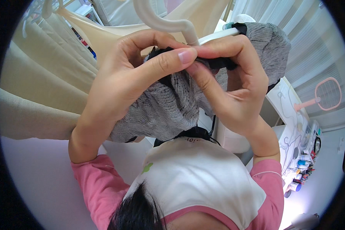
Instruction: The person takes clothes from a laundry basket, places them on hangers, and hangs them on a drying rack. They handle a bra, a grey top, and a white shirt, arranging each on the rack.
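A grey gauzy garment with black trim (161,106) hangs on a white plastic hanger (218,36) in front of my chest. My left hand (141,66) pinches the garment's black edge between thumb and index finger, just below the hanger's neck. My right hand (233,74) pinches the same edge, its fingertips touching those of my left. Part of the garment spreads to the right beyond my right hand, over the hanger's arm. The pinched spot itself is mostly hidden by my fingertips.
Beige curtain-like fabric (46,77) hangs at the left, with several hangers above it. A thick white curved tube (161,21) comes down at the top. At the right, a white desk (287,115) bears a pink racket-shaped swatter (327,93), cables and several bottles. Sheer curtains hang behind.
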The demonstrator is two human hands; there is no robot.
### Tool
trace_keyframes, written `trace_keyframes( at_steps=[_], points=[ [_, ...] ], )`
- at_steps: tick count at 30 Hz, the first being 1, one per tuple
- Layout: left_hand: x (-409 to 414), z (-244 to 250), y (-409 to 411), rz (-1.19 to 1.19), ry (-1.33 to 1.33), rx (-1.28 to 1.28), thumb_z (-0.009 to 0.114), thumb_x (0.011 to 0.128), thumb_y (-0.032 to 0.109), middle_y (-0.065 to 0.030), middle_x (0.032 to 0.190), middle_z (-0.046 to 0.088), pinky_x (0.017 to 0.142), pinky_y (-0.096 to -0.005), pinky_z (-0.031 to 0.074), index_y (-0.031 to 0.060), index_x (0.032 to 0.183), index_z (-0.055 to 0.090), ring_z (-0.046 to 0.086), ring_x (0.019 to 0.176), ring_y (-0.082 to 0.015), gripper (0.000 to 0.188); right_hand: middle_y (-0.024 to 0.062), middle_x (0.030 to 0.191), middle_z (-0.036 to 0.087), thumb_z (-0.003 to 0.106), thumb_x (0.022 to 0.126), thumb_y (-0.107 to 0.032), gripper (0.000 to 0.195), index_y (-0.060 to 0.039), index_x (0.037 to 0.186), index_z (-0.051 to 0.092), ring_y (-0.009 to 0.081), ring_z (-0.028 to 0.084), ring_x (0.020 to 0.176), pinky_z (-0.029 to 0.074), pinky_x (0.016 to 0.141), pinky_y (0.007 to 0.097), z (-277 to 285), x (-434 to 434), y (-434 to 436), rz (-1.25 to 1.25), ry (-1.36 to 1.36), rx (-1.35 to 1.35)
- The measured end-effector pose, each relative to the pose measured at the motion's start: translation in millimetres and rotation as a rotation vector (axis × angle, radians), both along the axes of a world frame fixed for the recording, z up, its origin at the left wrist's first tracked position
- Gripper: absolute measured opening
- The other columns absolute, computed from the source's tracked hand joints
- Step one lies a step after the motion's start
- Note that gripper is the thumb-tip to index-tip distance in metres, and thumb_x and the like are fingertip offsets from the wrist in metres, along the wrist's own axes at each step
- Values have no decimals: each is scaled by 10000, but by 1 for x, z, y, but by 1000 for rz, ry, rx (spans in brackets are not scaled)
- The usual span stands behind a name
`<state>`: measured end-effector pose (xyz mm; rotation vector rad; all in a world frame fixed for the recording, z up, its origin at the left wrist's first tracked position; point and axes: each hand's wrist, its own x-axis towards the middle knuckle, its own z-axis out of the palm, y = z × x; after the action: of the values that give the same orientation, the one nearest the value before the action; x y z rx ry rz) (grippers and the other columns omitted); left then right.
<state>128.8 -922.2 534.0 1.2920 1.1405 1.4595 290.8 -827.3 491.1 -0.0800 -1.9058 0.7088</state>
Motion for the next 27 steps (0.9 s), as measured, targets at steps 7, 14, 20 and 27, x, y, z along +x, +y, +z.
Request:
trace_keyframes(
  at_steps=[7, 14, 20, 27],
  points=[
    [2, -11, 1, 25, -101, 29, 646, 896, 170, -7, 969, 650, 877, -232, 422, 44, 937, 651, 581, 920, -78, 133, 88, 1016, 611, 692, 817, 96, 257, 25, 1043, 591, 134, 592, 930, 459, 824, 233, 0, -1, 0, -47, -3, 71],
    [6, -11, 3, 10, -152, -31, 621, 916, 193, 8, 939, 645, 866, -227, 420, 34, 980, 646, 570, 920, -68, 173, 119, 1049, 591, 711, 783, 100, 397, 18, 1108, 498, 162, 587, 952, 460, 861, 255, -5, 1, -1, -26, -4, 103],
    [11, -7, 0, -17, -36, -22, 632, 951, 243, -3, 976, 635, 873, -236, 429, 2, 1072, 635, 566, 958, -76, 269, 139, 1080, 574, 713, 791, 94, 448, 13, 1144, 449, 193, 583, 960, 477, 867, 278, -6, 4, 2, 61, 53, 127],
    [-2, -3, 8, 117, 314, 29, 757, 851, 271, -67, 1116, 601, 942, -250, 424, -18, 1203, 542, 577, 1029, -140, 504, 109, 1004, 647, 722, 756, 89, 382, -1, 1101, 588, 219, 626, 894, 509, 777, 289, -14, 13, 17, -68, 172, 162]
  ],
)
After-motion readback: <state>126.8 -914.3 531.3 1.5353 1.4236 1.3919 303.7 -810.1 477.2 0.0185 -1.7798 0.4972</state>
